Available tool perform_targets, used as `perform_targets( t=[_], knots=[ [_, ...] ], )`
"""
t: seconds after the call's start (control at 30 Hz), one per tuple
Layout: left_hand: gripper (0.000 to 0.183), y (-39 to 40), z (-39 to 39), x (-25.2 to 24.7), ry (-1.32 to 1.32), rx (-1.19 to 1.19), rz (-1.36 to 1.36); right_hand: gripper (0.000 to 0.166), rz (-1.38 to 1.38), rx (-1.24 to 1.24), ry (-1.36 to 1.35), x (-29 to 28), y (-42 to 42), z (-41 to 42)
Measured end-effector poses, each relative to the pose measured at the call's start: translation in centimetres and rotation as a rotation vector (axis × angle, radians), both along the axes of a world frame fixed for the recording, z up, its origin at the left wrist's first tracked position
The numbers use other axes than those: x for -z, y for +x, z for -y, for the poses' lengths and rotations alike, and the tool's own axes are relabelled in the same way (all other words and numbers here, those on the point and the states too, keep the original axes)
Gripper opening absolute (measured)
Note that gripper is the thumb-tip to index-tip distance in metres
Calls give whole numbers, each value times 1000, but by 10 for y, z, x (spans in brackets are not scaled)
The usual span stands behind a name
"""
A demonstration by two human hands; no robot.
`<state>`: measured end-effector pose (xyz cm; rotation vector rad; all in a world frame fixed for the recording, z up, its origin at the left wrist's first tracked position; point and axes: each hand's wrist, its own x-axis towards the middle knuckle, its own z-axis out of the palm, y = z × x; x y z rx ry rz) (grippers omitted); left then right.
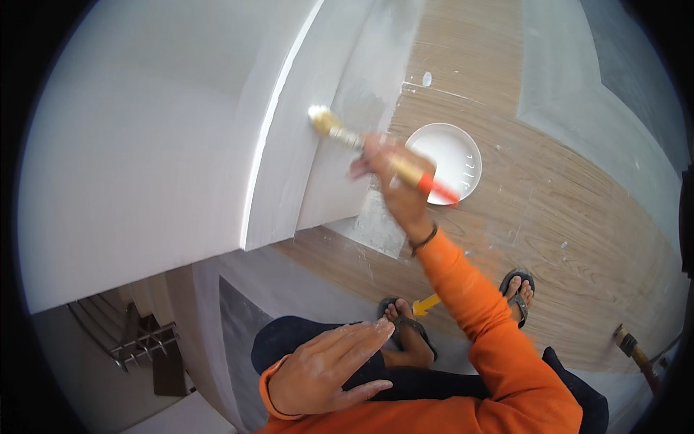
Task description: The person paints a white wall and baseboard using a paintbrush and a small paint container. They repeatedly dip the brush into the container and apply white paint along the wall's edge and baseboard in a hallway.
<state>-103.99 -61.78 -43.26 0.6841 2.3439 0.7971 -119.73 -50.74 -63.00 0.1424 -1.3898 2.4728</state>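
My right hand (401, 176) grips a paintbrush (349, 138) by its handle, which is yellow with a red end. White paint coats the bristle tip, held at the narrow grey-white face (290, 146) beside a bright white edge; motion blur hides whether it touches. Beneath my right hand, a round white tub (479, 168) with white liquid inside stands on the wood-look floor (542, 200). My left hand (331, 363) holds nothing and hovers above my dark-trousered leg, its thumb spread from the fingers. Whitish residue marks its fingertips.
A large white panel (146, 135) fills the left. Below it is a metal rack (143, 347). Another brush (629, 344) lies at lower right. My sandalled feet (518, 295) and a yellow arrow-shaped item (425, 305) are on the floor. A grey-white ledge (569, 108) runs along the right.
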Motion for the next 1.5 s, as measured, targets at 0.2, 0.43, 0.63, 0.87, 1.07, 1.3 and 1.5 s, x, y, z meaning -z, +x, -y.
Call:
perform_targets(
  t=[0.2, 0.43, 0.63, 0.87, 1.07, 1.3, 1.5],
  knots=[
    [70, 4, 5, -1, -22, 31, -21, 15, -113, 63, 548, -11, 116, 39],
    [68, 9, 8, -2, -16, 11, -46, 22, 79, -468, -28, -13, 88, 4],
    [69, 8, 4, -2, -36, 26, -36, 23, 157, -533, -25, -20, 18, -7],
    [70, 10, 6, -2, -43, 13, -26, 26, 118, -417, -57, -6, 34, -21],
    [71, 9, 7, -2, -33, 27, -23, 23, 148, -478, -51, -4, 31, 1],
    [70, 11, 13, -2, -35, 26, -21, 23, 118, -469, -74, 3, 33, -17],
    [74, 13, 10, -3, -22, 25, -39, 23, 217, -514, -20, -7, 27, 1]
  ],
)
